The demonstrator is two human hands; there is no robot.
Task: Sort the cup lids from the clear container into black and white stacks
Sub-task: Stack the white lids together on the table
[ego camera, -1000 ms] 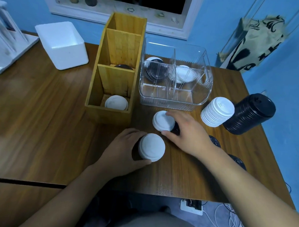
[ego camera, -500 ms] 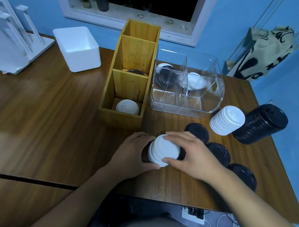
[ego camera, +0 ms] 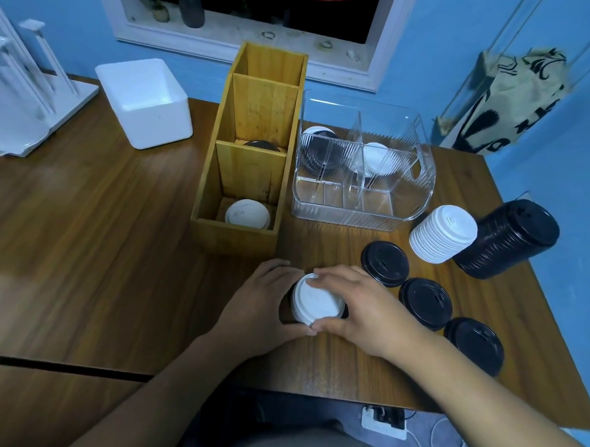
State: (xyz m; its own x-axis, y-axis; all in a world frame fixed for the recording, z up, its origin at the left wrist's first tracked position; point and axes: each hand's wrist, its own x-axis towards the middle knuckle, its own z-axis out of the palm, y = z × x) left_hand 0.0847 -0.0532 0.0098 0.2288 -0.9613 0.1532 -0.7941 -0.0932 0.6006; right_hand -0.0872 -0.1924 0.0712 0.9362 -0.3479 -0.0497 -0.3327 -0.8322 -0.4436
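Observation:
A small stack of white lids (ego camera: 317, 303) stands near the table's front edge, with something dark under it that I cannot make out. My left hand (ego camera: 256, 306) cups its left side and my right hand (ego camera: 364, 311) grips it from the right, fingers curled over its rim. The clear container (ego camera: 362, 206) behind holds black lids (ego camera: 322, 153) on the left and white lids (ego camera: 377, 159) on the right. A white stack (ego camera: 442, 233) and a black stack (ego camera: 509, 239) lie on their sides at right. Three single black lids (ego camera: 385, 262) lie flat beside my right hand.
A wooden divided box (ego camera: 239, 234) stands left of the clear container, with a white lid (ego camera: 246, 214) in its front cell and a dark lid (ego camera: 261, 145) behind. A white foam box (ego camera: 146, 105) and a white rack (ego camera: 25, 86) sit at the back left.
The two separate white lids have been brought together into one stack between my hands. My right hand moved back from the far lid and now closes on the stack.

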